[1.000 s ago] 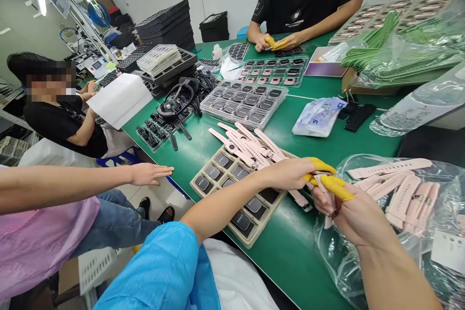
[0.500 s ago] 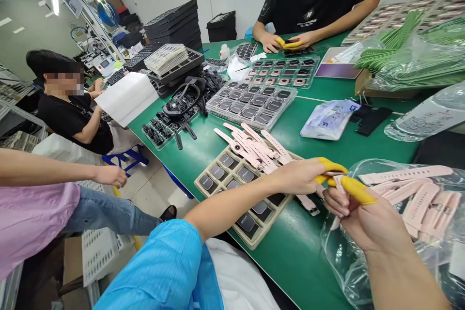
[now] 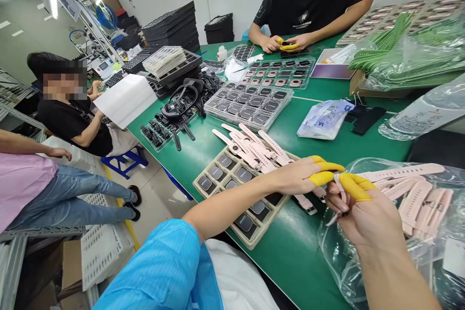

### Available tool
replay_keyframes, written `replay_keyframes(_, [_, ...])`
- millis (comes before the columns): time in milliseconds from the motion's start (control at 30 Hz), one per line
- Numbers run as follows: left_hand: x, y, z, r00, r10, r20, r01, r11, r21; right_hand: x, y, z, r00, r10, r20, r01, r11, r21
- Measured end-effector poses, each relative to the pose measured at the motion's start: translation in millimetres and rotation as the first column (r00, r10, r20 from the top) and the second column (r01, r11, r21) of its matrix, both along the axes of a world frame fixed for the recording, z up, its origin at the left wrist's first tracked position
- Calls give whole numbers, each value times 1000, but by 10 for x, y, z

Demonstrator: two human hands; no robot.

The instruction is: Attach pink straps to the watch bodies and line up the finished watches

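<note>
Yellow finger cots cover several fingertips of both my hands. My left hand (image 3: 303,175) and my right hand (image 3: 374,213) meet over the right part of the table, fingertips closed together on a pink watch strap (image 3: 338,185). The fingers hide most of it, and whatever it may be joined to I cannot make out. Beneath my left forearm lies a beige tray (image 3: 198,185) with dark square watch faces (image 3: 215,172) in its pockets. More pink watch straps (image 3: 269,152) are heaped across the tray's far corner. Beside my right hand, loose pink straps (image 3: 414,206) rest on a clear plastic bag (image 3: 336,261).
Clear trays of watch faces (image 3: 247,101) and black straps (image 3: 185,101) stand farther back on the green table (image 3: 290,252). A white packet (image 3: 323,118), a plastic bottle (image 3: 428,106) and bagged green straps (image 3: 395,63) lie right. Co-workers sit opposite and at left; another person stands left.
My hands stay together at the same strap, their fingers slightly shifted. The person in pink at left has moved back, farther from me. The view has shifted slightly.
</note>
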State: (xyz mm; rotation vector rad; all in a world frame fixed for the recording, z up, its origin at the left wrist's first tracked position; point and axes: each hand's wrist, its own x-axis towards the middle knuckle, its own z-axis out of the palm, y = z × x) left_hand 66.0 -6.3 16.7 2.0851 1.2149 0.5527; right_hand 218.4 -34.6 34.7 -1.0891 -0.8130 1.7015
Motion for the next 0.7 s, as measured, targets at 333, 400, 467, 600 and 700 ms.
replay_keyframes(333, [-7, 7, -9, 976, -102, -193, 110, 993, 31, 29, 75, -122, 999, -31, -44, 33, 999, 35])
replay_keyframes(400, [-10, 16, -19, 984, -105, -144, 107, 994, 11, 35, 80, -148, 999, -33, -40, 35, 999, 41])
replay_keyframes(467, [-15, 23, -30, 993, -93, -77, 93, 996, 0, 34, 75, -167, 998, -46, -38, 48, 997, 59])
replay_keyframes(600, [-25, 27, -65, 999, -20, 44, 19, 1000, 17, 24, 63, -191, 998, -31, -53, 35, 996, 79])
replay_keyframes(700, [-43, 40, -102, 993, 3, 115, -9, 999, 45, 23, 85, -215, 999, -14, -40, 17, 995, 94])
